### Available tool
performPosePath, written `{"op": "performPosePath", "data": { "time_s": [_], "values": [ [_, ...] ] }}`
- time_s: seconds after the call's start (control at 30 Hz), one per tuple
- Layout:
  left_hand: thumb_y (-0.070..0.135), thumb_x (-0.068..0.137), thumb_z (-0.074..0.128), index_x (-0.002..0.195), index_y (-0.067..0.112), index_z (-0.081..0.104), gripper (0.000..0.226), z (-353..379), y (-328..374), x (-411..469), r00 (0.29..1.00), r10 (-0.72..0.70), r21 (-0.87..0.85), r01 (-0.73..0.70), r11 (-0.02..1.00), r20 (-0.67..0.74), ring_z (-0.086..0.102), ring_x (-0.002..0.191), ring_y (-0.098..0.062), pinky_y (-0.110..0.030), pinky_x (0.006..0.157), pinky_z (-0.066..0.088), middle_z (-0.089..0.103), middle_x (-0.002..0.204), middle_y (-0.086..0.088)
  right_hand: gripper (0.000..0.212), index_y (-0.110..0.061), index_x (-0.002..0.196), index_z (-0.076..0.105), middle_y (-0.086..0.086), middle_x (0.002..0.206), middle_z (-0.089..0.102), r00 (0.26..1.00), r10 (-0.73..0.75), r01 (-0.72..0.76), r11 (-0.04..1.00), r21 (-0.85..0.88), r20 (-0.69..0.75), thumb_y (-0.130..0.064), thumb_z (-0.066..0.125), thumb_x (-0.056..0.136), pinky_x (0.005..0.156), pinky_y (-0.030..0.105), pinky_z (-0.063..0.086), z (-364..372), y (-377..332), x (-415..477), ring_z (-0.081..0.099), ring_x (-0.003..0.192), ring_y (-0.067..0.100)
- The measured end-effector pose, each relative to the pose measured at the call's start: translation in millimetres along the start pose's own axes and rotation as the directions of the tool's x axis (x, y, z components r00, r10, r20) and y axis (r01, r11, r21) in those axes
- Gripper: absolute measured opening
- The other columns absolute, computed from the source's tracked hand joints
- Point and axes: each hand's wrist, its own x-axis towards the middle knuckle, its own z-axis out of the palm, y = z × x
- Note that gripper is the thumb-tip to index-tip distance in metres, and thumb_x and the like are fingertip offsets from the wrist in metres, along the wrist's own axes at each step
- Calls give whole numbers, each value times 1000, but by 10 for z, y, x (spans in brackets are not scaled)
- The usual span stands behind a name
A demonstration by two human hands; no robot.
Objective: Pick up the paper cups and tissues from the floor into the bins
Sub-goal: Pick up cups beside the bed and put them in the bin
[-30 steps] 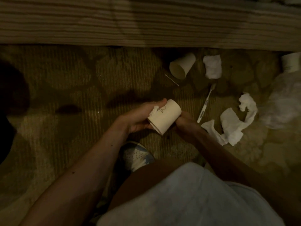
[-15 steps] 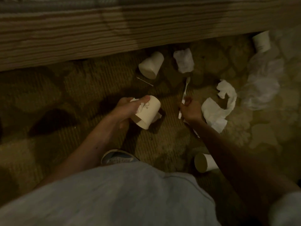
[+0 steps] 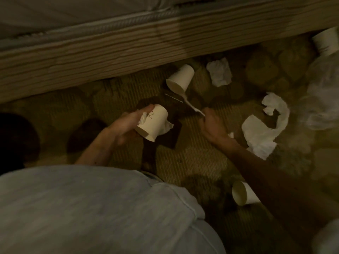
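Judging from the floor [image 3: 102, 99], little is done: the left grip [image 3: 126, 123] clasps one paper cup [image 3: 154, 123] with a wad of tissue [image 3: 143, 120], the right grip [image 3: 212, 125] pinches a thin white utensil [image 3: 190, 105], while a far cup [image 3: 181, 78], far-right cup [image 3: 326, 41], near cup [image 3: 243, 194], crumpled tissue [image 3: 219, 74] and long tissue [image 3: 260, 132] lie uncollected, no bin in view.

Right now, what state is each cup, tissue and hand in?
Marked cup: off the floor, tilted.
Left hand: grips marked cup and tissue wad.
Right hand: pinches white stick.
Cup by bed frame: on its side.
Nearest cup: on its side.
Square tissue: crumpled, on carpet.
Long tissue: twisted, on carpet.
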Motion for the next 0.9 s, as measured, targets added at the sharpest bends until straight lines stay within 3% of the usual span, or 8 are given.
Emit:
{"op": "performPosePath", "data": {
  "time_s": [0.07, 0.2, 0.33, 0.43, 0.5, 0.63, 0.73, 0.9],
  "values": [
    [55, 66, 66, 129, 15, 60, 75, -94, 62, -38, 999, 32, -6, -32, 999, 21, 63, 105, -23, -37, 82, 51, 65, 124, -10, 23, -3, 114, 54, 18, 108, 59, 992, -121, 122, 990, -72, 25, -18, 47, 97, 74, 34, 41, 17, -186, 128, 58, 95, 31],
    [54, 73, 59, 114, 18, 64, 55, -274, 106, -109, 996, 70, -53, -67, 996, 51, 68, 83, -15, -33, 73, 53, 71, 98, -3, 38, -8, 133, 48, 17, 111, 64, 977, -200, 214, 939, -268, 78, -25, 47, 99, 69, 35, 40, 97, -541, 425, 62, 96, 35],
    [54, 75, 59, 120, 17, 62, 58, -376, 74, -128, 995, 72, -76, -67, 995, 64, 69, 88, -18, -36, 75, 54, 71, 100, -4, 31, -6, 129, 50, 22, 119, 60, 990, -117, 136, 950, -282, 83, -14, 40, 100, 83, 43, 45, 198, -664, 586, 59, 105, 39],
    [55, 72, 61, 116, 17, 63, 58, -472, 85, -96, 995, 68, -49, -65, 997, 76, 70, 81, -15, -32, 67, 55, 72, 94, -3, 28, 0, 123, 55, 23, 113, 63, 989, -145, 145, 941, -306, 24, -10, 47, 98, 82, 40, 47, 289, -738, 661, 62, 101, 37],
    [56, 71, 61, 119, 17, 62, 62, -562, 176, -43, 995, 58, 30, -60, 998, 83, 70, 79, -15, -31, 65, 56, 72, 94, -3, 28, 3, 118, 60, 22, 107, 66, 972, -235, 222, 911, -349, 4, -8, 60, 92, 75, 35, 51, 352, -764, 679, 66, 92, 32],
    [58, 68, 64, 120, 19, 62, 65, -642, 381, -3, 990, 32, 259, -68, 963, 140, 69, 91, -18, -31, 70, 54, 70, 107, -6, 38, -9, 132, 51, 16, 124, 57, 913, -110, 196, 963, -186, 392, -24, 50, 98, 79, 35, 46, 308, -879, 606, 58, 105, 31],
    [56, 70, 70, 105, 25, 62, 47, -643, 469, -18, 992, 75, 480, -114, 870, 99, 66, 97, -18, -32, 76, 52, 68, 109, -4, 37, -10, 127, 56, 12, 108, 63, 889, -117, 175, 980, -93, 443, -33, 50, 98, 72, 34, 51, 191, -1044, 446, 61, 90, 24],
    [46, 80, 75, 119, 15, 65, 51, -571, 714, -250, 990, 78, 754, -138, 642, 115, 65, 99, -19, -40, 91, 55, 68, 110, -1, 14, -15, 91, 64, 0, 76, 63, 867, -155, 127, 988, 90, 473, -27, 57, 96, 57, 27, 48, -342, -1446, 223, 62, 69, 16]
  ]
}}
